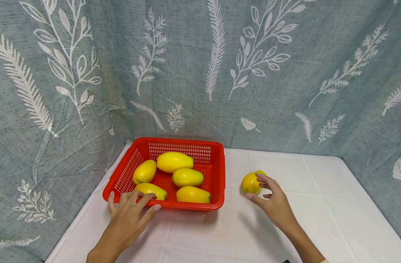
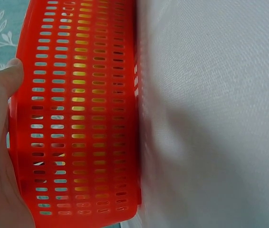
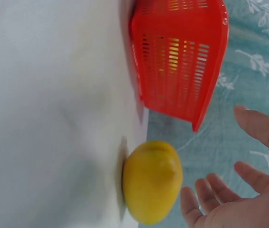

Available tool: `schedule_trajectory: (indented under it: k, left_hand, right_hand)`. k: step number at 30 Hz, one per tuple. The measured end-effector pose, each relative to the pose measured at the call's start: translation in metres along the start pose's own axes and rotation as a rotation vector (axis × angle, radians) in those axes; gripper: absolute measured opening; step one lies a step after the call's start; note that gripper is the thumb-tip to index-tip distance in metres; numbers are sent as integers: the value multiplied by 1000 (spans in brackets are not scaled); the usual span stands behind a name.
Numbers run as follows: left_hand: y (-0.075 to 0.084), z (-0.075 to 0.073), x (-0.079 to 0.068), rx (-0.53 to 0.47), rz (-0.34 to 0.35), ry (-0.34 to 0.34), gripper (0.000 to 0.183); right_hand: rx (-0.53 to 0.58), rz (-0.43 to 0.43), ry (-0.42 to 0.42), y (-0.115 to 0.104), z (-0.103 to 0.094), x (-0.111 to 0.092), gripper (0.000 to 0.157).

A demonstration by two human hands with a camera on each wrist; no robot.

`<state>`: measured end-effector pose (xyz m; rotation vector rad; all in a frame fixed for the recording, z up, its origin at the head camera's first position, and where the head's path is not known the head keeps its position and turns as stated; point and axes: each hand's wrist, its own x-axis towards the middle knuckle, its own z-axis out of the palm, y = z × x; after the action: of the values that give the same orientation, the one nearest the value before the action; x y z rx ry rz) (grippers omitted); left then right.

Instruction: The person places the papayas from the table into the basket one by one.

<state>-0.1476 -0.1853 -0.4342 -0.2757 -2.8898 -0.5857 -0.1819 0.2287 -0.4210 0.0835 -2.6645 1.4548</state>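
Observation:
At the left of the table stands a red plastic basket with slotted walls, holding several yellow papayas with greenish ends. My left hand grips its near rim, fingers reaching over the edge close to the nearest papaya. In the left wrist view the thumb lies along the rim. To the right of the basket, a single papaya rests on the cloth. My right hand is beside it with thumb and fingers spread apart; the right wrist view shows a gap between the fingers and this papaya.
A white cloth covers the table. Grey-green curtains with white leaf patterns hang behind it and along both sides. The basket's back wall stands near the rear curtain.

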Motion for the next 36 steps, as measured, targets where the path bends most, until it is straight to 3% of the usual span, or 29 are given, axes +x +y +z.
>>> schedule_trajectory:
  k: [20,28,36]
  left_hand:
    - [-2,1,-1,-3,-1,1,40]
    - [-3,1,-1,-4,4,11,39]
    - [-2,1,-1,-11,8,13,38]
  right_hand:
    - [-42,64,14,19,-11,-3,76]
    - [-51,76,22,25,-9,4,76]
    - [-38,147,0,28,-6,13,81]
